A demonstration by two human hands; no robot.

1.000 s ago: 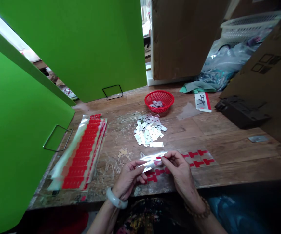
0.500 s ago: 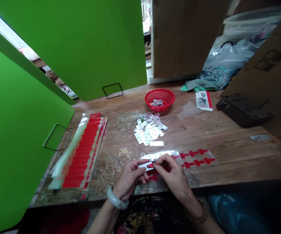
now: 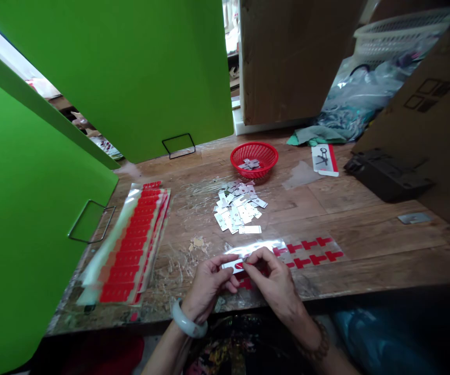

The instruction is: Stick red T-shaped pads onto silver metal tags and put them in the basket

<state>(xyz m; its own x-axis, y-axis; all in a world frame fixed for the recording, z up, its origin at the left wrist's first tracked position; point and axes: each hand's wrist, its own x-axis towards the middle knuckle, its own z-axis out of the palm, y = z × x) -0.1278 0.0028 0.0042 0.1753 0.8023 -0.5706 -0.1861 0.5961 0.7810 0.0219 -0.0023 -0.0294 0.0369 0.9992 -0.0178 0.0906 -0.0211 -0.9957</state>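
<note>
Between the thumb and fingers of my left hand is a small silver-white plate, held level just above the table. A narrow red sticker piece shows on its face. At the plate's right end, my right hand pinches with thumb and index finger at the sticker; the fingertips cover that end, so how far it is stuck down is hidden. Under and beside my hands lies a clear sheet with red T-shaped stickers. Beyond them is a loose pile of similar plates.
A red basket with more plates stands behind the pile. Layered sheets of red stickers lie at left. Green panels and a cardboard box wall the back. At right are a dark block and a printed card.
My right fingertips have shifted slightly left over the plate, and the dark spot beside the red piece is now covered. My left hand keeps its hold. The whole view has moved a little.
</note>
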